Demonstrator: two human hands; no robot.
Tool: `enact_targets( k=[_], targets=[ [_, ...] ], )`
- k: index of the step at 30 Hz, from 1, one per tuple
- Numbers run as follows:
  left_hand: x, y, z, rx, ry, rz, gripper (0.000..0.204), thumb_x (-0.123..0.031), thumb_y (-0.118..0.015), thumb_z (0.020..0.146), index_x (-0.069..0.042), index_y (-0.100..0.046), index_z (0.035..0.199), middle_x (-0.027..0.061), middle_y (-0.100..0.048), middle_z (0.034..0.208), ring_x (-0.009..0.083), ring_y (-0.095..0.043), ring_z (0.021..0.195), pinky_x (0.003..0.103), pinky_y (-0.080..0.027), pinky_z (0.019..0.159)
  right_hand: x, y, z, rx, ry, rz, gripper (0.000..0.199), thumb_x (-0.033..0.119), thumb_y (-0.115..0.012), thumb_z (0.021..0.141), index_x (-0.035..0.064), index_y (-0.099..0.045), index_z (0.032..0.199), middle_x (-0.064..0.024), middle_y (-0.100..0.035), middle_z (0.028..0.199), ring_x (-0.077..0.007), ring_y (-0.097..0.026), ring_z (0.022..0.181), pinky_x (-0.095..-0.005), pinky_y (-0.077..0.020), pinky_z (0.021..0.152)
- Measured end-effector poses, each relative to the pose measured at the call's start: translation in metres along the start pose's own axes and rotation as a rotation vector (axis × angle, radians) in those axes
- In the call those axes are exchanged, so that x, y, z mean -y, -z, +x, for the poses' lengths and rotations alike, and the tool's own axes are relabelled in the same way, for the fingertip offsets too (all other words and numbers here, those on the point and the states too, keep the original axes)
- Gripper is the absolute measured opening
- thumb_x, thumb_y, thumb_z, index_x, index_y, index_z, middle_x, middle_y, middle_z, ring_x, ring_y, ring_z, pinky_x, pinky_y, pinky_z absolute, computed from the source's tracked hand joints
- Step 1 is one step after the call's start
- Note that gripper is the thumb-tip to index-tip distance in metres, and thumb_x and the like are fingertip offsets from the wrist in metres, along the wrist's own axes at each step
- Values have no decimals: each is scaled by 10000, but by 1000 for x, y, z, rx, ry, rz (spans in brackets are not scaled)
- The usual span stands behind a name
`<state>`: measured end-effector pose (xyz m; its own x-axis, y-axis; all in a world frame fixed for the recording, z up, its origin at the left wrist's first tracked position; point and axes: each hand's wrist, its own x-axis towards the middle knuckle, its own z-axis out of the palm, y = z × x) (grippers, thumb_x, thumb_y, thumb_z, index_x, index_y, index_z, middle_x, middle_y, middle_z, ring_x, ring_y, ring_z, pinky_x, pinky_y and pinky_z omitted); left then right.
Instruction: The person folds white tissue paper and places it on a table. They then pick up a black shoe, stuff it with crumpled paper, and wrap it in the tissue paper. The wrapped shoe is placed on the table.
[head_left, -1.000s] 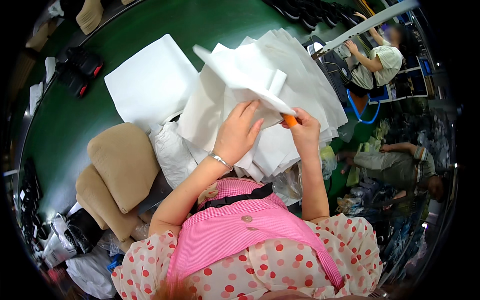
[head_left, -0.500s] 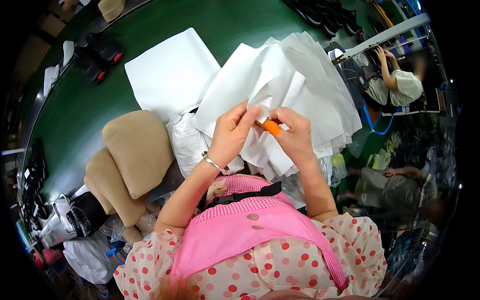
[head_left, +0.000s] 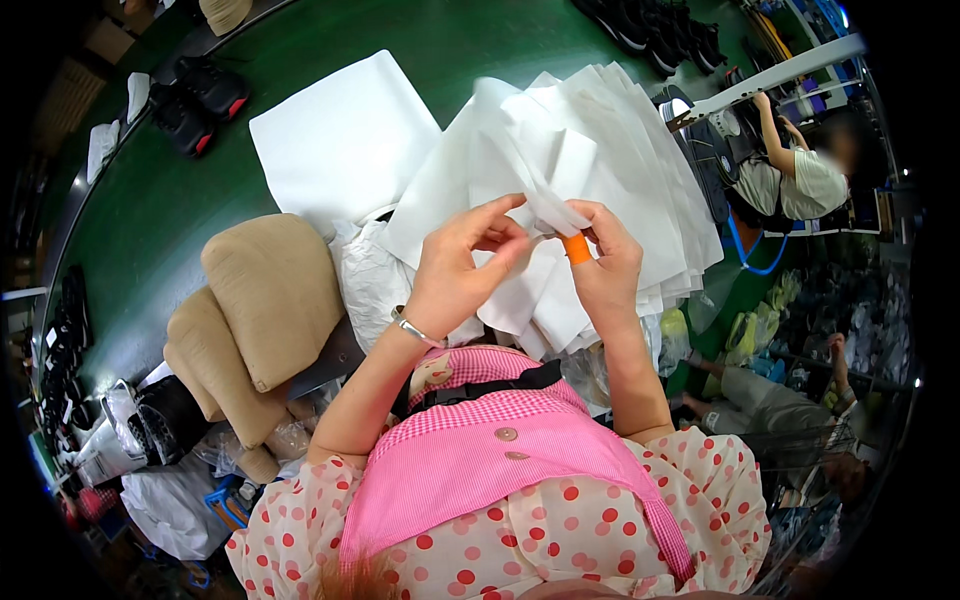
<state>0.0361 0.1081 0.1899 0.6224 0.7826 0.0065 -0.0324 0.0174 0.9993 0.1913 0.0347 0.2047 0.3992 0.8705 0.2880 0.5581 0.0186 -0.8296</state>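
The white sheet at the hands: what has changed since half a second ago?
The left hand has opened and seems to have let go of the white sheet; the right hand, shifted slightly right, still pinches it. Its flap now stretches farther up the picture. The tan forms and red-trimmed shoes stayed put.

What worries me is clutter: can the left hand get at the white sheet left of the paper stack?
Probably yes: the left hand looks near enough, and the white sheet lies mostly uncovered.
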Motion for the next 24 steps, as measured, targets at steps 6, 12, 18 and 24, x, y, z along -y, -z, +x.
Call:
enact_targets(
  k=[6,12,18,24],
  targets=[
    [-16,-11,-4,-164,54,-121,245,-88,-612,835,21,-609,1055,82,-647,827,138,-624,759,240,-492,703,16,8,-3,102,106,-43,187,-48,-680,700,16,-625,867,-70,-626,783,-168,-624,691,-259,-494,621],
    [-16,-9,-7,-129,-99,51,137,-83,-570,864,33,-632,902,64,-605,744,92,-536,646,227,-425,576,20,11,-2,212,170,-21,165,-17,-708,687,19,-637,832,-72,-625,752,-174,-613,643,-249,-480,586],
    [-8,-4,-8,-163,71,-8,163,-94,-533,874,40,-626,888,19,-590,737,38,-487,638,210,-403,562,10,26,0,308,141,-36,151,11,-668,744,30,-663,894,-69,-632,745,-157,-588,614,-232,-464,580],
    [1,35,25,-370,187,-335,205,-128,-474,905,15,-620,916,11,-602,771,65,-555,667,244,-495,632,-38,47,-17,-226,-260,337,128,27,-528,883,-11,-612,971,-18,-586,762,-86,-564,669,-247,-499,631]
  ],
)
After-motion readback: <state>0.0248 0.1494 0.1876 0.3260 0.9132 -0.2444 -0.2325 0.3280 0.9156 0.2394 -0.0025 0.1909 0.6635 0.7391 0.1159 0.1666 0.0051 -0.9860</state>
